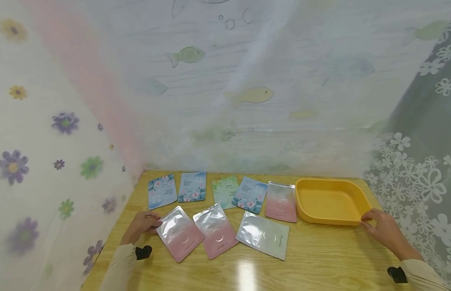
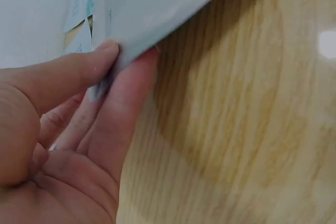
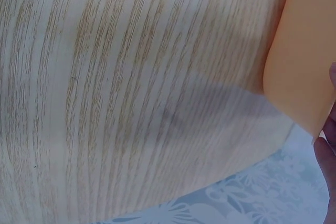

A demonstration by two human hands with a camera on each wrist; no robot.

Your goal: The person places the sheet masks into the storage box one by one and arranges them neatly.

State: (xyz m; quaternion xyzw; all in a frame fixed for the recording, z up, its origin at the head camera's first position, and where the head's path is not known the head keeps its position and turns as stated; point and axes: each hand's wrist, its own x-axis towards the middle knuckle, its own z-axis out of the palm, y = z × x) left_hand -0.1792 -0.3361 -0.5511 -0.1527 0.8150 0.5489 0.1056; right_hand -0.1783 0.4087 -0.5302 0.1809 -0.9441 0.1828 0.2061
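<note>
My left hand (image 1: 142, 226) pinches the upper left corner of a pink and silver sheet mask packet (image 1: 181, 234). In the left wrist view, thumb and finger grip the packet's (image 2: 157, 3) edge, tilted over the wood. My right hand (image 1: 385, 232) holds the near right corner of a yellow plastic tray (image 1: 331, 221) by its rim. The right wrist view has the tray's (image 3: 302, 51) side wall with fingertips at its edge. Next to the held packet lie another pink packet (image 1: 216, 232) and a pale green and silver packet (image 1: 262, 235).
Behind them, a back row holds blue floral packets (image 1: 191, 186), a green packet (image 1: 223, 192) and one more pink packet (image 1: 281, 202). They lie on a wood-grain table (image 1: 320, 258). Printed sheer curtains (image 1: 247, 133) surround the table on the back and sides.
</note>
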